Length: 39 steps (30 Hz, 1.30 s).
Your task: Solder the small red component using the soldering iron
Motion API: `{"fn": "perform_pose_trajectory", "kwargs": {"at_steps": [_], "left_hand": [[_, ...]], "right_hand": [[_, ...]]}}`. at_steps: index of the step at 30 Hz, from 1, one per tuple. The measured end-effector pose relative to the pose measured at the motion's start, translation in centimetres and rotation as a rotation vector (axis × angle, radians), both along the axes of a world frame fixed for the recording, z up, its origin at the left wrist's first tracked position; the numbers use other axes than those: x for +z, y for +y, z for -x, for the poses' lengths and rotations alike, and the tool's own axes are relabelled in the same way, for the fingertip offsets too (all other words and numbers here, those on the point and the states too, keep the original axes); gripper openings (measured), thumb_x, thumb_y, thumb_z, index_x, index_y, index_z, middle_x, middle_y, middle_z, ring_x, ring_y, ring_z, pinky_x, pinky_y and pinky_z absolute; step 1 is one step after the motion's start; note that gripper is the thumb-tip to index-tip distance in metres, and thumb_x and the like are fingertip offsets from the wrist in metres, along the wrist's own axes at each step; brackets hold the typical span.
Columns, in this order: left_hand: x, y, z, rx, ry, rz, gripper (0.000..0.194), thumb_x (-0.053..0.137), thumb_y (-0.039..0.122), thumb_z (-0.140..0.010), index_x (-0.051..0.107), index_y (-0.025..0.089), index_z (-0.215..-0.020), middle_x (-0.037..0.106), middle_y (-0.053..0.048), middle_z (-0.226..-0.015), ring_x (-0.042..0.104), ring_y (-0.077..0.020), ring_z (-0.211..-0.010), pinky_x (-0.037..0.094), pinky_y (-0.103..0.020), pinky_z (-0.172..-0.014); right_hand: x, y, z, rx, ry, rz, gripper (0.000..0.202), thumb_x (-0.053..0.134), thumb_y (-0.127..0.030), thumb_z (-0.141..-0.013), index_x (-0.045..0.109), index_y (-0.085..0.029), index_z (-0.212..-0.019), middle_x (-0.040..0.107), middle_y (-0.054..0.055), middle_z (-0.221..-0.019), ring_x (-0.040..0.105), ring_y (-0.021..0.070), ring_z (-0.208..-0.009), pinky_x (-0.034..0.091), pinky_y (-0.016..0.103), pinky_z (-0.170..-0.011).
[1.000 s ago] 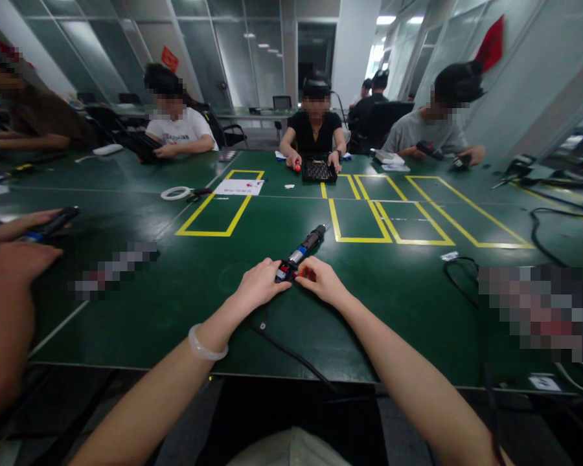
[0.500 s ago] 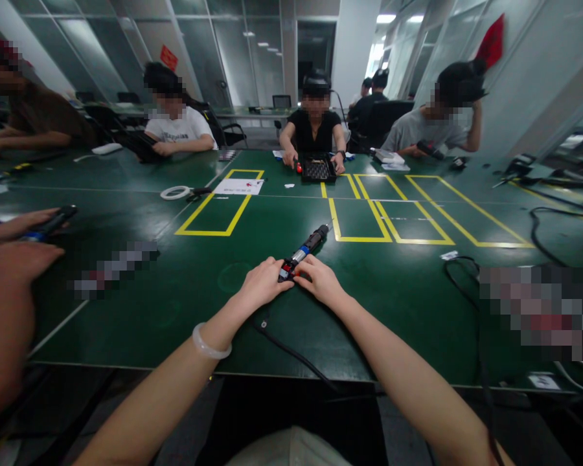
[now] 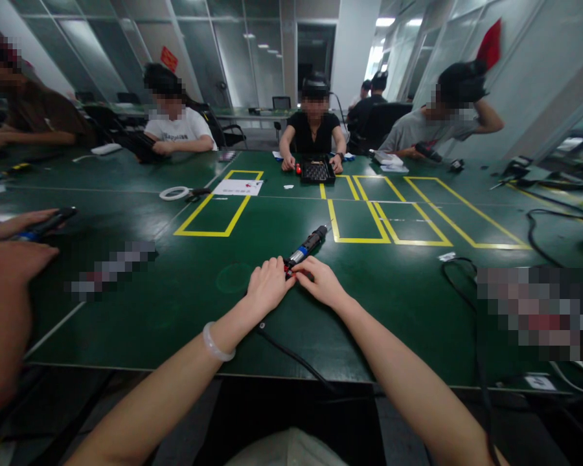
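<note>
A dark pen-shaped tool [image 3: 307, 248] with a silver and blue band lies at a slant on the green table, its thin tip pointing up and right. My left hand [image 3: 271, 285] is closed over its lower end from the left, a pale bracelet [image 3: 218, 342] at the wrist. From the right, my right hand [image 3: 320, 279] grips the same lower end, thumb and fingers close together. Small red parts show between the hands; the rest of that end is hidden by my fingers. A black cable [image 3: 291, 353] runs from below my left hand to the table's front edge.
Yellow tape rectangles [image 3: 362, 241] mark the green table [image 3: 175, 336]. Across it, a person [image 3: 315, 133] has a black tray [image 3: 317, 171]. At the left, another person's hands [image 3: 19, 252] hold a similar tool. A white sheet [image 3: 238, 188] and white coil [image 3: 175, 193] lie beyond; black cables [image 3: 459, 285] lie right.
My left hand has shifted slightly right and forward, covering more of the tool's lower end. My right hand has barely moved. The person at the far right has raised an elbow outward.
</note>
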State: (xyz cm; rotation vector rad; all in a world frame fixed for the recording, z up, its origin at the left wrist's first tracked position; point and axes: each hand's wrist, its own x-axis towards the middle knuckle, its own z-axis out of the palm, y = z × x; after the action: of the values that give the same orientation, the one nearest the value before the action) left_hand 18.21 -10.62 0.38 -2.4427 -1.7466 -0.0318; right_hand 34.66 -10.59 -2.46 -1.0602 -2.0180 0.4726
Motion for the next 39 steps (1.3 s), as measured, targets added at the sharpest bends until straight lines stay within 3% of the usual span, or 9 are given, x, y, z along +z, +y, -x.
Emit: {"fn": "perform_pose_trajectory", "kwargs": {"at_steps": [5,9,22,27,33,39], "left_hand": [[0.0,0.3,1.2,0.029,-0.01,-0.012,0.053,0.038,0.053,-0.093,0.051,0.01,-0.121,0.06,-0.016,-0.109,0.056,-0.0274,-0.101,0.043,-0.035,-0.081],[0.1,0.5,3.5,0.056,0.026,-0.023,0.056,0.035,0.055,-0.092,0.051,0.01,-0.121,0.06,-0.016,-0.109,0.057,-0.0289,-0.101,0.044,-0.037,-0.081],[0.7,2.1,17.5,0.36,0.07,0.124,0.072,0.02,0.065,-0.089,0.05,0.009,-0.123,0.058,-0.02,-0.109,0.058,-0.0353,-0.099,0.046,-0.043,-0.078],[1.1,2.8,21.2,0.463,0.052,0.188,0.08,0.016,0.07,-0.087,0.047,0.007,-0.125,0.056,-0.022,-0.114,0.055,-0.037,-0.105,0.045,-0.046,-0.083],[1.3,3.1,23.2,0.548,0.043,0.21,0.084,0.011,0.074,-0.084,0.044,0.008,-0.125,0.054,-0.024,-0.121,0.053,-0.0374,-0.11,0.044,-0.047,-0.085],[2.1,2.2,22.4,0.571,0.206,0.112,0.077,0.017,0.072,-0.087,0.045,0.01,-0.123,0.059,-0.017,-0.117,0.056,-0.0298,-0.106,0.046,-0.038,-0.083]], "right_hand": [[-0.3,0.5,-0.8,-0.065,0.047,0.051,0.015,0.054,-0.018,-0.088,0.064,-0.018,-0.099,0.059,0.002,-0.084,0.056,0.0134,-0.072,0.043,0.025,-0.068],[-0.4,0.6,-1.1,-0.079,0.051,0.064,0.013,0.054,-0.017,-0.088,0.065,-0.018,-0.094,0.057,0.002,-0.08,0.053,0.0124,-0.068,0.041,0.024,-0.065],[-0.5,0.7,-1.1,-0.061,0.024,0.101,0.012,0.054,-0.017,-0.088,0.067,-0.018,-0.088,0.06,0.001,-0.08,0.052,0.0113,-0.067,0.039,0.023,-0.064],[-0.6,0.7,-1.2,-0.06,0.01,0.104,0.013,0.054,-0.017,-0.088,0.067,-0.017,-0.088,0.06,0.002,-0.08,0.053,0.0116,-0.068,0.039,0.023,-0.065],[-0.4,0.6,-1.2,-0.059,-0.006,0.116,0.013,0.054,-0.018,-0.089,0.067,-0.017,-0.088,0.06,0.002,-0.081,0.054,0.0118,-0.069,0.04,0.023,-0.067],[-0.2,0.6,-1.1,-0.058,-0.014,0.133,0.013,0.054,-0.018,-0.089,0.067,-0.017,-0.088,0.061,0.002,-0.082,0.055,0.0123,-0.071,0.041,0.024,-0.068]]}}
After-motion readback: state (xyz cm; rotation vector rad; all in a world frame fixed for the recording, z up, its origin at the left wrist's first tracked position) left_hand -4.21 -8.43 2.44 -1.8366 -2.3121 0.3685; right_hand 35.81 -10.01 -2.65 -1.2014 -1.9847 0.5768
